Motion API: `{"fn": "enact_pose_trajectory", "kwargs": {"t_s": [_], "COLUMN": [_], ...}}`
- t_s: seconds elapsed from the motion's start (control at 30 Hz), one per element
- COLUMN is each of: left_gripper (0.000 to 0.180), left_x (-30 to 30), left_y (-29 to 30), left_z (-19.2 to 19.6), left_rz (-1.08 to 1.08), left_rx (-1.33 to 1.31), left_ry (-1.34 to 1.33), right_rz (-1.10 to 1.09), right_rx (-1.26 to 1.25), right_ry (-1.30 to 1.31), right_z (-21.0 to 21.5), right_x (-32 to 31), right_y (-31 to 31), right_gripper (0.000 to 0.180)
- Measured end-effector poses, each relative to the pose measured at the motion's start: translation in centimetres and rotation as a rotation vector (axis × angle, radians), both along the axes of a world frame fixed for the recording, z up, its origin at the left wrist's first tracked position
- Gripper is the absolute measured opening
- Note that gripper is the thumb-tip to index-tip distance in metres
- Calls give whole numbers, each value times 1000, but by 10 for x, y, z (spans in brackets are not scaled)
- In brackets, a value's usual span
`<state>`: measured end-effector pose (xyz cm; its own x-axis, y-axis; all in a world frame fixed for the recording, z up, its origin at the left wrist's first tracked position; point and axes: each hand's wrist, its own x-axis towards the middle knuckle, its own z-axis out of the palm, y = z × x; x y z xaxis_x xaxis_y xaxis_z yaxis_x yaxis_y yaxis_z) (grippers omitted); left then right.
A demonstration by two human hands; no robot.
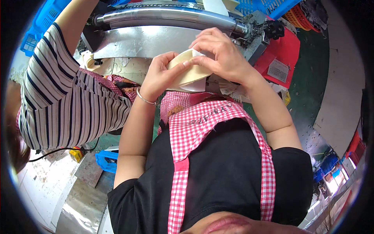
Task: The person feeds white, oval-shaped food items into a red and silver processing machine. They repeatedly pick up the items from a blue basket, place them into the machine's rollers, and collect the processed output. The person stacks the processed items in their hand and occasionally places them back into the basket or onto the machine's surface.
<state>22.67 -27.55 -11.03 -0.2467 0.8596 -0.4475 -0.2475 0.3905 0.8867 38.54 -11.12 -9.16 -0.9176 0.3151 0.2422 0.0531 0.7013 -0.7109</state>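
Both of my hands hold a small stack of thin, cream-coloured, curved sheet pieces in front of my apron. My left hand grips the stack's left side, its thumb lying across the top piece. On the other side, my right hand has its thumb on the upper face and its fingers bent over the far edge. White shows at the stack's upper corner and along its lower edge. The pieces' exact kind cannot be made out. Just beyond the hands is a machine with a shiny steel roller and a smooth metal plate.
A co-worker in a striped shirt stands close on my left, one arm reaching toward the machine. A black knob and a red panel are at the machine's right end. Blue baskets stand behind it; a blue crate lies lower left.
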Motion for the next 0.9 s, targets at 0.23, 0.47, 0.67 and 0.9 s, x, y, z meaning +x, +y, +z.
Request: {"fn": "enact_pose_trajectory", "kwargs": {"t_s": [0.23,0.47,0.67,0.9], "left_gripper": [38,37,47,25], "left_x": [-5,-25,-1,-18], "left_y": [8,76,-35,-38], "left_z": [-18,-20,10,2], "left_rz": [-142,-78,-167,-114], "left_rx": [-229,-103,8,-126], "left_ry": [-185,-42,-278,-196], "right_rz": [-239,-368,-240,-111], "right_rx": [257,155,151,760], "right_ry": [-48,-712,187,-152], "right_z": [-9,-80,-26,-14], "right_x": [-38,-100,-41,15], "right_y": [37,154,52,15], "right_gripper": [19,40,24,13]}}
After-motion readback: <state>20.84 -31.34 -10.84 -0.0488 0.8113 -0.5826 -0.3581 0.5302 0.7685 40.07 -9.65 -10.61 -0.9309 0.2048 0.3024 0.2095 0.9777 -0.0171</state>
